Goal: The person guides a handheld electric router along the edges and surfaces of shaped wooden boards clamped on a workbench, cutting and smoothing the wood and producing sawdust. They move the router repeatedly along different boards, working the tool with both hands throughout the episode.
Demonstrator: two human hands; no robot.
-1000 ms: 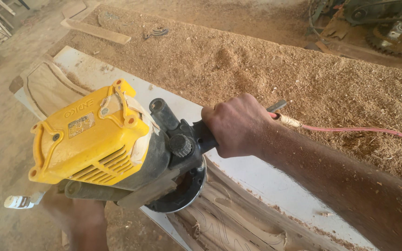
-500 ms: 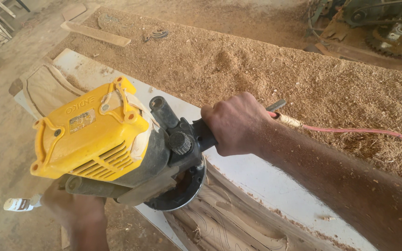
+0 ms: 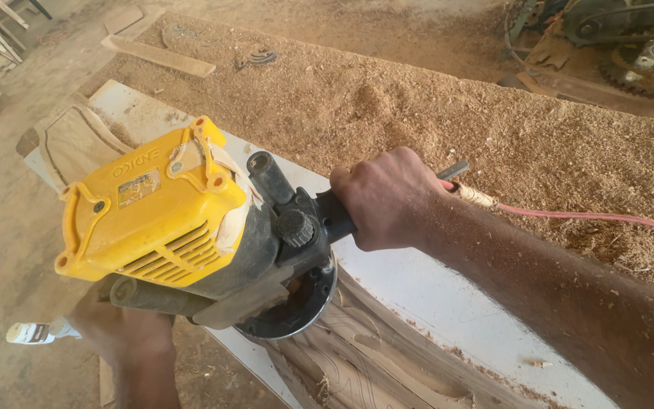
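While the left hand point(image 3: 126, 341) reaches under the router point(image 3: 191, 235), its grip is hidden and cannot be judged. Right hand point(image 3: 387, 198) is clenched on the black side handle. Router has a yellow cap and dark body; its round base rests on the carved board point(image 3: 387, 371), beside the white panel point(image 3: 448, 291). Sawdust point(image 3: 433, 113) lies beyond.

Both hands point(image 3: 391, 198) grip a yellow router point(image 3: 191, 227) over carved wood point(image 3: 372, 363).
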